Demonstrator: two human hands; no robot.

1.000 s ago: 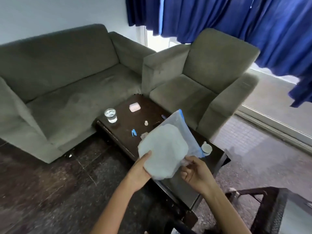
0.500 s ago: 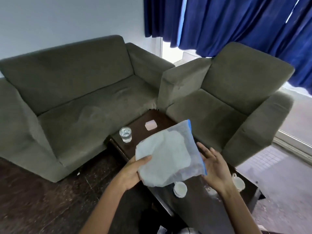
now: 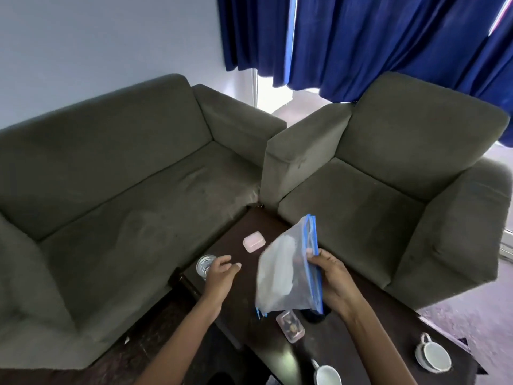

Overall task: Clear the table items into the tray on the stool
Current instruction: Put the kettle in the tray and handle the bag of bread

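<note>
Right hand (image 3: pixel 331 282) pinches the clear blue-edged zip bag (image 3: pixel 288 266) above the dark table (image 3: pixel 361 332); left hand (image 3: pixel 220 273), fingers spread, nears the water glass (image 3: pixel 205 265) — grip low, lift level

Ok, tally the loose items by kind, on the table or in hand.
White ceramic cups: 2
Clear drinking glass: 1
Pale pink rounded case: 1
Clear plastic lidded box: 1
Blue-edged clear zip bag, in right hand: 1
Total: 6

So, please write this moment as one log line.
right hand: holds bag | left hand: open, near glass | tray: unseen
</note>
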